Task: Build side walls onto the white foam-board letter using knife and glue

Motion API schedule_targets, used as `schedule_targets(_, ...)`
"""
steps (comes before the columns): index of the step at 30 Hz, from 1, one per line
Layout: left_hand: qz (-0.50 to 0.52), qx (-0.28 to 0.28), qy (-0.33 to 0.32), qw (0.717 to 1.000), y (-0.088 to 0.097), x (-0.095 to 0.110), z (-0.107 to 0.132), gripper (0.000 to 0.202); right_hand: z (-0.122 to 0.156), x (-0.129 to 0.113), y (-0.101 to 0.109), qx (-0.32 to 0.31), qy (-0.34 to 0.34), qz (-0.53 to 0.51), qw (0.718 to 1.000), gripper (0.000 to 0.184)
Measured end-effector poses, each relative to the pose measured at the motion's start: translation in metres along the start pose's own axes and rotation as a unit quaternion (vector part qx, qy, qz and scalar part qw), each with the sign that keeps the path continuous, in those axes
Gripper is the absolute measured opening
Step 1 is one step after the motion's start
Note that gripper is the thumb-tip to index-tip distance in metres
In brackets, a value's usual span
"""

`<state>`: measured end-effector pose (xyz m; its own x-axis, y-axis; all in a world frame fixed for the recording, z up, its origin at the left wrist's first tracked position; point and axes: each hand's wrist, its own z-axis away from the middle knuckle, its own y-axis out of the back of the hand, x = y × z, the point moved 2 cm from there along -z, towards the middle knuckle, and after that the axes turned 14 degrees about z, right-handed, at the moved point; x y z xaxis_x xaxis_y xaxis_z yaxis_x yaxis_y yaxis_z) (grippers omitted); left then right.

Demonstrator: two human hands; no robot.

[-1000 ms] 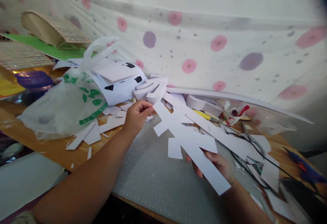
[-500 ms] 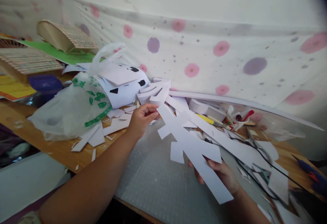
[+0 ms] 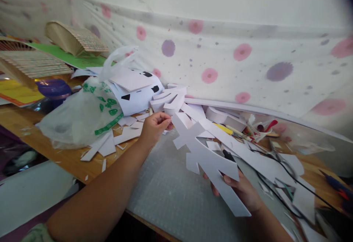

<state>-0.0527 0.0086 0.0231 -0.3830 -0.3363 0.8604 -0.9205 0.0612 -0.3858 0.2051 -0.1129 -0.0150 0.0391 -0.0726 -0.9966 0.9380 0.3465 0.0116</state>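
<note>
A white foam board cut-out point(image 3: 204, 155) with several branching strokes, like a written character, is held slanting above the grey cutting mat point(image 3: 165, 194). My right hand point(image 3: 242, 188) is closed on its lower end, thumb at the notch and fingers underneath. At the upper tip is my left hand point(image 3: 156, 130), thumb and forefinger pinched together. A tiny whitish bit may be between those fingertips, but it is too small to name. Just beyond lie raised white board shapes point(image 3: 175, 98).
A plastic bag point(image 3: 79, 117) and a printed sheet point(image 3: 132, 100) lie left. White scraps point(image 3: 107, 146) litter the wooden table point(image 3: 68, 164). Long white strips point(image 3: 248, 157), scissors point(image 3: 281, 159), a black cable point(image 3: 299, 181) and a cup of tools point(image 3: 256, 130) are right.
The cut-out has tilted slightly, its upper part dipping and a black-handled thing showing more behind it. My left fingers remain pinched by its tip. The whole view has shifted a little.
</note>
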Motion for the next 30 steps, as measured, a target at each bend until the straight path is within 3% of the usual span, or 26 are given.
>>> schedule_targets(6, -0.130, 0.008, -0.042, 0.991, 0.009, -0.010, -0.003, 0.008, -0.001, -0.007, -0.009, -0.007, 0.008, 0.060, 0.998, 0.042)
schedule_targets(15, -0.219, 0.027, -0.082, 0.972, 0.010, -0.004, 0.000, 0.003, -0.002, -0.007, -0.011, -0.018, 0.034, 0.123, 0.992, 0.042)
schedule_targets(23, -0.087, 0.031, 0.010, 0.996, 0.006, -0.004, -0.002, 0.005, -0.001, -0.008, -0.012, -0.020, 0.029, 0.124, 0.992, 0.042)
schedule_targets(30, -0.007, 0.054, 0.058, 0.997, 0.003, -0.002, -0.003, 0.007, -0.001, -0.007, -0.010, -0.028, 0.018, 0.108, 0.994, 0.044)
